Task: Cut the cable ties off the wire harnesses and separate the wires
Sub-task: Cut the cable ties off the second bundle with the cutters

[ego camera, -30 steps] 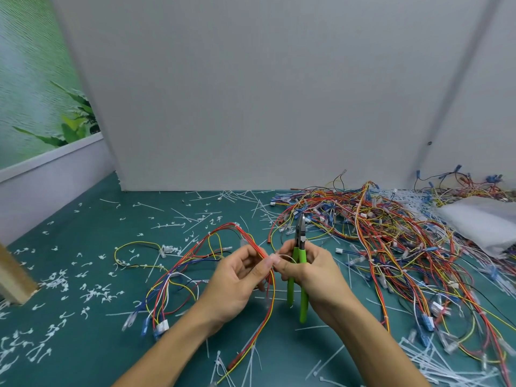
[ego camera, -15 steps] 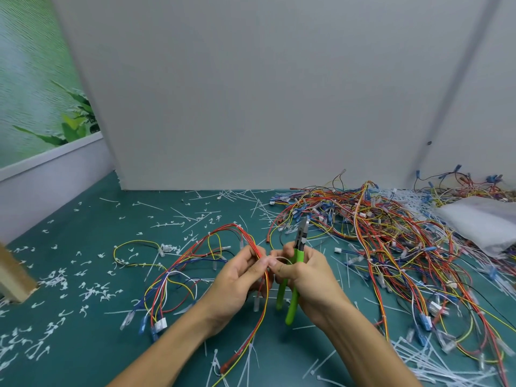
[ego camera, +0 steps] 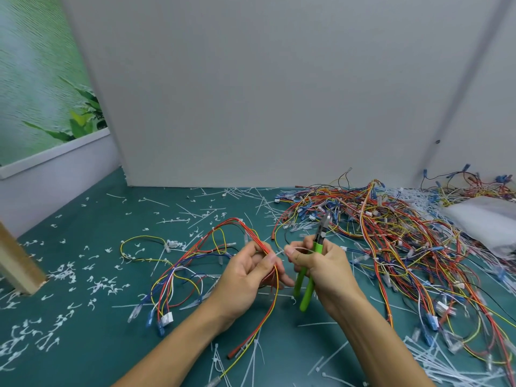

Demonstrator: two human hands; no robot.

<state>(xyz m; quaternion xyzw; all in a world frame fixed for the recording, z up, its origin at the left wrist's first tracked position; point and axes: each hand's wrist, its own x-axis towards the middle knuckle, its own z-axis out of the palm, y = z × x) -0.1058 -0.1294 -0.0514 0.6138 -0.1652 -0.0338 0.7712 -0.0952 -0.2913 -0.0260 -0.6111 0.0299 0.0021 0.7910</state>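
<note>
A person's left hand [ego camera: 251, 272] grips a harness [ego camera: 257, 241]; the right hand [ego camera: 321, 263] holds cutters [ego camera: 307, 289] and pinches a tie [ego camera: 300, 248]. Many cut ties [ego camera: 106, 286] litter the tabletop [ego camera: 97, 344]; the pile [ego camera: 391, 233] at two o'clock looks undone.

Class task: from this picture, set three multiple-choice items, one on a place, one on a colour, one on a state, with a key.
1. On the table, where is the big wire pile? A. left side B. right side C. near edge
2. The cutters have handles coloured: A. green B. red C. black
3. The left hand: A. lies flat B. holds the cutters C. grips a wire harness
Key: B, the tangle spreads past the right hand; A, green grips show below that fist; C, it is curled round red and yellow wires.
</note>
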